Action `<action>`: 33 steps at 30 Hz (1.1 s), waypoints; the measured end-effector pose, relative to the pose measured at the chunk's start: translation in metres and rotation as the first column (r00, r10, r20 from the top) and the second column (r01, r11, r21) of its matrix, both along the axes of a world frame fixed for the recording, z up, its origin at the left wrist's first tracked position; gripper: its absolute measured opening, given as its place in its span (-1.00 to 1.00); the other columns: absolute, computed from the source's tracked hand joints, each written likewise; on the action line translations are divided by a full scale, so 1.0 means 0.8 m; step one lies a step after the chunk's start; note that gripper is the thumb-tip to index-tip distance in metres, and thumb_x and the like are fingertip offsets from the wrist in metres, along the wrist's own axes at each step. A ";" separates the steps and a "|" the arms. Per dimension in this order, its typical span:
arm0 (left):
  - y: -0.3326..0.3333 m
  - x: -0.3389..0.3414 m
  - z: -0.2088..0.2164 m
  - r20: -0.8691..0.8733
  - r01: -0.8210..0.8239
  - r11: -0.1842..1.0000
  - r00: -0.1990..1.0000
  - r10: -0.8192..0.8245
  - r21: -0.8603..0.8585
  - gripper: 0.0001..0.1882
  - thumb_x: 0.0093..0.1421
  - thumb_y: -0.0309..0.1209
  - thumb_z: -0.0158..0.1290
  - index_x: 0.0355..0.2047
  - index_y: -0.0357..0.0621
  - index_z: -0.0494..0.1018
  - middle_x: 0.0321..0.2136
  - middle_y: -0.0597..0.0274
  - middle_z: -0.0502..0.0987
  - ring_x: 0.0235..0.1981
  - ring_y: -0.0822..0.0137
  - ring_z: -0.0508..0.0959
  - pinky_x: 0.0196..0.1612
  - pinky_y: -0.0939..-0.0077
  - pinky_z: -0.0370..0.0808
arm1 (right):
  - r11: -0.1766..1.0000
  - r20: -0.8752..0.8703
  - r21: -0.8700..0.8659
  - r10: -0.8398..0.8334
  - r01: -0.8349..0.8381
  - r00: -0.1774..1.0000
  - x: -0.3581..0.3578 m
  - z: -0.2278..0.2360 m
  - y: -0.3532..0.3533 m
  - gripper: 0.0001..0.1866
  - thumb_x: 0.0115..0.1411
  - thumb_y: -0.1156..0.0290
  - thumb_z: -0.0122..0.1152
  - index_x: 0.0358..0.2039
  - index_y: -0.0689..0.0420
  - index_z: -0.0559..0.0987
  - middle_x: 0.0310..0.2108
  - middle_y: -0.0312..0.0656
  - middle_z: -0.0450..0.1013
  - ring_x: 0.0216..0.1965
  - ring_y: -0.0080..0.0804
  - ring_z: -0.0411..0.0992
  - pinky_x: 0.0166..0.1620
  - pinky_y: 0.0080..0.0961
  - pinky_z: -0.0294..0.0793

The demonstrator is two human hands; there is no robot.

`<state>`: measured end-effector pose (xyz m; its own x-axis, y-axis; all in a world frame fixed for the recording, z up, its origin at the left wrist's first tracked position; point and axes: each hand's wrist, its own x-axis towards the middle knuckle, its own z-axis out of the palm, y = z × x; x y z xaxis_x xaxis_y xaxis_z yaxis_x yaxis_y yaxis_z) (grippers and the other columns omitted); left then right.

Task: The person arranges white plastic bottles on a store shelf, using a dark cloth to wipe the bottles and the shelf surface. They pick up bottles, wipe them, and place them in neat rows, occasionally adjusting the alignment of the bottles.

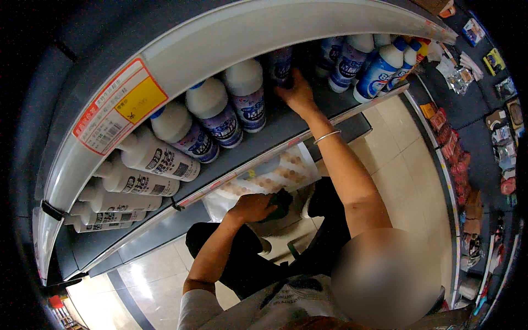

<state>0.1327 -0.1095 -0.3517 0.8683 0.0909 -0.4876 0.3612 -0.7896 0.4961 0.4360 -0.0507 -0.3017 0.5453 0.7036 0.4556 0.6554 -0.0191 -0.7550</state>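
My right hand [297, 94], with a bracelet at the wrist, reaches onto the shelf. Its fingers close on the lower part of a shadowed purple-labelled bottle [280, 65], partly hidden behind the shelf edge above. To its left stand white bottles with purple labels, the nearest one [247, 96] upright. On its right are another purple-labelled bottle [348, 63] and blue bottles [380, 71]. Lower down, above my knees, my left hand [253, 208] grips a dark cloth [279, 205] in front of a package with a round brown pattern [275, 170].
Several white bottles with black print [159, 158] line the shelf's left end. A price tag [120, 107] hangs on the curved upper shelf edge [220, 25]. Racks of small packaged goods [454, 148] stand on the right, beyond the tiled floor [404, 181].
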 end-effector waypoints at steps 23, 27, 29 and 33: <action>0.004 0.016 -0.036 -0.088 0.012 1.000 0.996 -0.012 -0.004 -0.47 0.22 0.03 -0.12 -0.05 -0.17 0.38 -0.24 -0.10 0.55 -0.18 -0.09 0.54 -0.13 0.06 0.45 | 0.961 -0.008 -0.020 0.277 -0.277 0.961 -0.030 0.019 -0.019 -0.31 -0.05 0.28 0.40 0.07 0.23 0.34 0.03 0.07 0.31 -0.07 -0.03 0.40 -0.02 -0.27 0.47; 0.010 0.009 -0.049 -0.061 -0.021 0.999 0.998 0.020 -0.025 -0.48 0.24 0.02 -0.14 -0.05 -0.16 0.38 -0.25 -0.08 0.55 -0.19 -0.09 0.54 -0.14 0.05 0.46 | 0.970 0.142 0.161 -0.204 0.181 0.969 -0.014 0.010 -0.075 -0.41 -0.02 0.49 0.35 0.03 0.26 0.33 -0.04 -0.03 0.26 -0.20 -0.27 0.43 -0.20 -0.48 0.55; 0.012 -0.003 -0.074 -0.031 0.008 0.999 0.999 -0.009 -0.037 -0.49 0.25 0.03 -0.16 -0.06 -0.16 0.39 -0.26 -0.07 0.55 -0.20 -0.09 0.54 -0.16 0.04 0.45 | 0.893 0.010 0.190 -0.417 0.407 0.909 -0.005 0.027 -0.092 -0.36 -0.10 0.44 0.35 -0.01 0.32 0.30 -0.05 0.11 0.28 0.04 0.07 0.21 0.08 -0.18 0.29; 0.009 0.003 -0.044 -0.058 0.027 1.000 0.998 -0.027 0.001 -0.50 0.25 0.01 -0.16 -0.08 -0.15 0.40 -0.29 -0.07 0.56 -0.21 -0.10 0.54 -0.17 0.02 0.45 | 0.833 0.055 0.185 -0.539 0.522 0.840 0.017 0.024 -0.094 -0.31 -0.07 0.55 0.33 0.05 0.41 0.21 0.03 0.13 0.12 -0.09 -0.11 0.30 -0.07 -0.36 0.43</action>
